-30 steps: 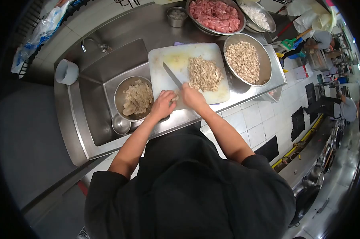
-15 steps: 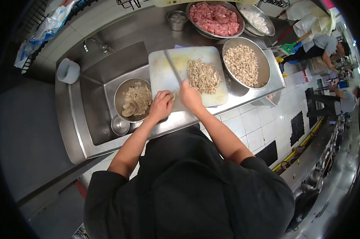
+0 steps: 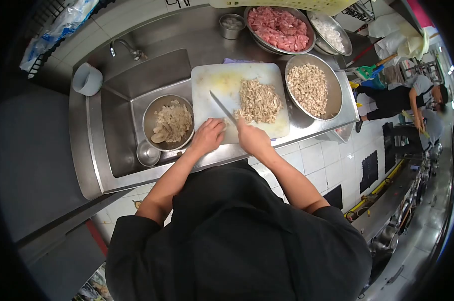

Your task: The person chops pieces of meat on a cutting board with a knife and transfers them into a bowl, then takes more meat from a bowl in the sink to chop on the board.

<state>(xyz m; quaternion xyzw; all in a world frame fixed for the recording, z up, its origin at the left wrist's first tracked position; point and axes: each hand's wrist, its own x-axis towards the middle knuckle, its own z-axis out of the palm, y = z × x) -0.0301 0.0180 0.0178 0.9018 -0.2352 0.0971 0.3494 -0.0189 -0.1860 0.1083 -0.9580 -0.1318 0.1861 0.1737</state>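
Observation:
A kitchen knife (image 3: 221,105) is gripped in my right hand (image 3: 254,139), its blade slanting up and left above the white cutting board (image 3: 207,95). To the right of the blade lies a pile of chopped, pale brown food (image 3: 261,101), which looks like mushrooms. My left hand (image 3: 209,136) rests at the board's near left edge, fingers bent and pressed together; whatever is beneath the fingertips is mostly hidden. Left of the board, a metal bowl (image 3: 146,120) holds larger pale pieces (image 3: 172,123). On the right, another metal bowl (image 3: 333,100) contains more chopped pieces (image 3: 307,89).
The sink (image 3: 121,113) lies under the left bowl, with a small metal bowl (image 3: 148,154), faucet (image 3: 126,49) and white container (image 3: 88,80) nearby. Behind the board stand bowls of raw meat (image 3: 278,29) and white food (image 3: 330,32). Co-workers (image 3: 417,100) stand at right.
The knife blade has swung lower and now shows sharply, where before it was blurred. Both hands have shifted slightly. The co-workers at right have changed position, and the whole view has shifted a little.

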